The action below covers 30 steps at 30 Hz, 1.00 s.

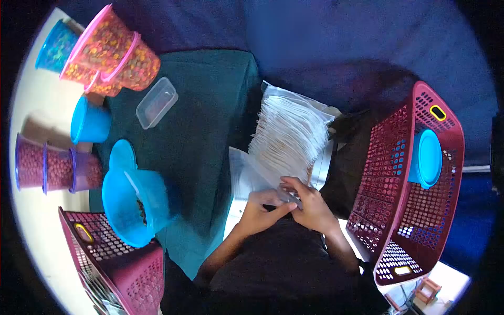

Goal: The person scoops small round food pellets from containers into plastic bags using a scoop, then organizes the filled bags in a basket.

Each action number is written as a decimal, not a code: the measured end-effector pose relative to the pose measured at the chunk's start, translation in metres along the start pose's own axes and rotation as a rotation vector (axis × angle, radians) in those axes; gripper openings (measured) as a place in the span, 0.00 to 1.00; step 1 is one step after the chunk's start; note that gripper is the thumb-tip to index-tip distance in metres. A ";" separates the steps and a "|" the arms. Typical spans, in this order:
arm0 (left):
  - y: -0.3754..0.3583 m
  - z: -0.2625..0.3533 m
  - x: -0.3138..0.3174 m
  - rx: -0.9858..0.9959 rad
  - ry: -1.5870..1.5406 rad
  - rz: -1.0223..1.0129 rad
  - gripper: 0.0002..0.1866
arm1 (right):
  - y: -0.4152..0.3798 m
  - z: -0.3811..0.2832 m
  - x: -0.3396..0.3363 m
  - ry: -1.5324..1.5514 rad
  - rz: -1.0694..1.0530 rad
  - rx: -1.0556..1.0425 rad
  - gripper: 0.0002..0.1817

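Close to my body, my left hand (pixel 262 212) and my right hand (pixel 312 207) meet with bent, closed fingers. Between them is a small clear plastic bag (pixel 289 198), pinched from both sides; its contents are too small to make out. Just beyond my hands lies a clear plastic sheet or bag (pixel 247 170), flat and partly under the left fingers. A thick fanned stack of thin white packets (pixel 291 128) lies further out, on clear plastic.
On the dark green cloth (pixel 199 105) at left stand a blue tub (pixel 163 199) with a scoop, a blue lid (pixel 122 154) and a clear box (pixel 157 102). Filled tubs (pixel 105 44) line the far left. Maroon baskets (pixel 380 173) flank me; the right one holds a blue tub (pixel 428 159).
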<state>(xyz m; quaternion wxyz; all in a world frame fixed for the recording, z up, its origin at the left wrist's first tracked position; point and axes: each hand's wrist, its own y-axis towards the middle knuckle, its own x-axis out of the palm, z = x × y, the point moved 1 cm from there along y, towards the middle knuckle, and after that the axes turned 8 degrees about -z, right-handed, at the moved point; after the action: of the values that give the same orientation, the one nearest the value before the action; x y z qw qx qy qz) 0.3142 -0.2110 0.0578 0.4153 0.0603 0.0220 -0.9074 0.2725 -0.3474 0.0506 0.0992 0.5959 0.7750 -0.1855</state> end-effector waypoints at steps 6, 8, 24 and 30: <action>-0.059 -0.012 -0.015 0.180 -0.117 0.648 0.08 | -0.007 0.004 0.008 0.223 0.017 -0.096 0.14; -0.077 -0.022 -0.023 0.104 -0.138 0.906 0.12 | -0.009 0.007 0.009 0.292 -0.055 -0.093 0.13; -0.170 -0.010 -0.057 0.527 -0.765 0.146 0.75 | 0.004 -0.047 0.140 0.757 -0.813 0.108 0.08; -0.252 -0.001 -0.084 0.520 -0.723 0.322 0.75 | -0.007 -0.076 0.223 0.718 -0.946 0.105 0.08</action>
<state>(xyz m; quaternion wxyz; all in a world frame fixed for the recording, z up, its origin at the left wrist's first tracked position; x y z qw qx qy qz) 0.1780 0.0175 0.0647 0.5029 -0.1548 -0.3614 -0.7697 0.2106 -0.1204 0.0378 -0.2921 0.2156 0.9311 -0.0347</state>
